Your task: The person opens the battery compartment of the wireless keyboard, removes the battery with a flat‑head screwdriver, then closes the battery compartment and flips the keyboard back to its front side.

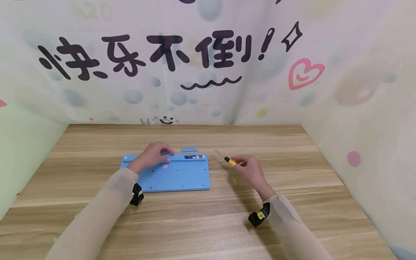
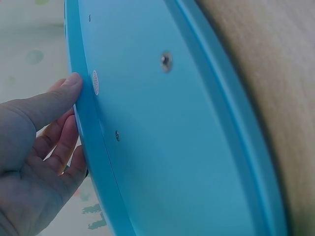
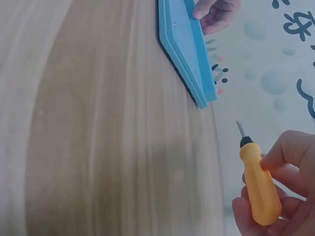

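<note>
A blue keyboard [image 1: 182, 177] lies underside up on the table, with screws and round pads showing. Near its far right corner an uncovered battery compartment [image 1: 193, 157] holds a battery and what looks like a small USB receiver. My left hand [image 1: 155, 154] grips the keyboard's far raised edge; in the left wrist view the thumb [image 2: 64, 93] presses on the ridge and the other fingers lie behind it. To the right, my right hand [image 1: 249, 169] holds a yellow-handled screwdriver [image 3: 261, 187] above the table, its shaft pointing away and left, apart from the keyboard.
Just beyond the keyboard's far edge lies a small blue battery cover [image 1: 189, 149]. The wood-grain table [image 1: 195, 227] meets a printed cloth backdrop [image 1: 208, 104] at the back and on the right. A black wrist camera [image 1: 259, 215] sits on each forearm.
</note>
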`<state>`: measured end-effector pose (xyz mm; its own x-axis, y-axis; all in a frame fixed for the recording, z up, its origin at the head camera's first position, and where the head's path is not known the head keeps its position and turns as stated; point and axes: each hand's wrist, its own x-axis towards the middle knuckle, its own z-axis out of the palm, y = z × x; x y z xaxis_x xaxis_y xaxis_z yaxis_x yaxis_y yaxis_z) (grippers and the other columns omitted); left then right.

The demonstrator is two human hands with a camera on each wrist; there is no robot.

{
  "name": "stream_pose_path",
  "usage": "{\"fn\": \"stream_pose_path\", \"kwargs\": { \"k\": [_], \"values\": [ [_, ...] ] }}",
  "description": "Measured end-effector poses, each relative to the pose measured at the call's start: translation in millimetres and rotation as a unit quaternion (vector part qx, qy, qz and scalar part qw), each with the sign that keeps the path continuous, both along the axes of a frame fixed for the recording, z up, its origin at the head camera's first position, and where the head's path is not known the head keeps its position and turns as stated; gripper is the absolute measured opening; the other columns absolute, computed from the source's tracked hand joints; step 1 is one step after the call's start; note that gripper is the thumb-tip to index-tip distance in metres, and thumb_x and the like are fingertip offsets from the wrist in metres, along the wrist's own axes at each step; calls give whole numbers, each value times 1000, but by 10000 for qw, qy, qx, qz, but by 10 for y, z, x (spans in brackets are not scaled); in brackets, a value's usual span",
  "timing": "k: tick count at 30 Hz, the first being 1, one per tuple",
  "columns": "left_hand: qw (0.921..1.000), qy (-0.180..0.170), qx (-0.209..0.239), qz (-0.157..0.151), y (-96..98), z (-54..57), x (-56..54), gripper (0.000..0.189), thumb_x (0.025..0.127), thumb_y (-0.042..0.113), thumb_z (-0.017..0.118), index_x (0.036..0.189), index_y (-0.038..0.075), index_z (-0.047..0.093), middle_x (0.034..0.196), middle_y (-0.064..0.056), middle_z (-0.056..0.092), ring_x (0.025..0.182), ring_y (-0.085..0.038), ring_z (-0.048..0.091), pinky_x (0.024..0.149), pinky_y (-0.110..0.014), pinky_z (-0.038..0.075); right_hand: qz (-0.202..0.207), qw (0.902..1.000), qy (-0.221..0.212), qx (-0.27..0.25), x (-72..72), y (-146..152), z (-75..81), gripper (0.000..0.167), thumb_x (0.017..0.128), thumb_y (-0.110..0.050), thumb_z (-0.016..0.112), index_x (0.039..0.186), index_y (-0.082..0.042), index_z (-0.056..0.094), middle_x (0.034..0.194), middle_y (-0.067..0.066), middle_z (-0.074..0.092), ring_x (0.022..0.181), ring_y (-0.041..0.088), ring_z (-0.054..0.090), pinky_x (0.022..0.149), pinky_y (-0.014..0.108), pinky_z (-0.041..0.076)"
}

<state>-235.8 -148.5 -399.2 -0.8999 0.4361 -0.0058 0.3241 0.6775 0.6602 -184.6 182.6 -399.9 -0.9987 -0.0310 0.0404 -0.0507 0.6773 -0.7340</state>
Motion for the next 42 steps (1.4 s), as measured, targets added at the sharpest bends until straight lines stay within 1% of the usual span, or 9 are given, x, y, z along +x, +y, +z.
{"fn": "stream_pose_path", "kwargs": {
  "k": [3,7,14,18,22,26,31,37,42],
  "values": [
    [10000,10,17,-11,-3,-5,-4,19,80,-1,67,99,-2,66,98,-13,62,92,-28,54,84,-42,45,110,9999,106,-8,-15,-1,17,28,78,-2,58,103,-5,69,94,10,65,80,22,58,60,27,47],
    [10000,20,33,-26,-7,-11,-6,19,80,-1,67,99,-2,66,98,-13,62,92,-28,54,84,-42,45,250,9996,122,-74,-38,-5,36,26,79,-2,57,101,-5,70,97,11,65,79,22,57,60,27,46],
    [10000,-11,87,16,-10,-23,-3,19,80,-1,67,99,-2,66,99,-13,62,93,-28,54,84,-42,45,392,9990,51,-186,-103,-47,41,26,80,0,55,100,-5,70,102,13,64,72,19,55,56,27,46],
    [9999,-20,76,62,-7,-25,-3,19,80,0,68,99,0,66,98,-11,63,93,-27,54,85,-42,44,452,9981,-73,-418,-136,-74,39,27,81,1,53,101,-3,70,102,15,62,66,18,54,54,26,47],
    [10000,15,67,70,-7,-30,-5,19,80,0,68,99,1,67,99,-10,63,93,-26,54,85,-41,45,570,9967,-137,-557,-168,-103,44,28,81,2,52,102,-2,69,101,15,61,64,18,53,54,27,48],
    [9999,30,78,60,-8,-21,1,19,80,0,68,99,1,67,98,-10,62,93,-26,54,85,-41,45,719,9964,-82,-449,-209,-138,60,28,81,3,52,102,-2,70,101,15,61,69,19,53,57,28,49],
    [10000,30,65,38,-13,-23,1,19,80,0,68,99,1,66,99,-10,62,93,-26,54,84,-41,45,900,9956,37,-255,-268,-173,72,27,81,2,53,100,-3,70,102,14,62,75,21,52,58,27,45],
    [10000,37,52,58,-5,-25,-3,19,80,0,68,99,0,67,99,-11,62,93,-26,54,84,-41,45,1078,9940,-51,-190,-343,-204,67,25,82,0,54,99,-5,71,103,11,62,77,21,52,62,27,47],
    [9999,11,28,110,-2,-26,-8,20,80,1,68,100,0,67,99,-10,62,93,-25,54,84,-40,45,1141,9932,-175,-179,-396,-236,63,24,82,0,54,99,-4,71,105,12,62,76,20,55,62,27,49]
  ]
}}
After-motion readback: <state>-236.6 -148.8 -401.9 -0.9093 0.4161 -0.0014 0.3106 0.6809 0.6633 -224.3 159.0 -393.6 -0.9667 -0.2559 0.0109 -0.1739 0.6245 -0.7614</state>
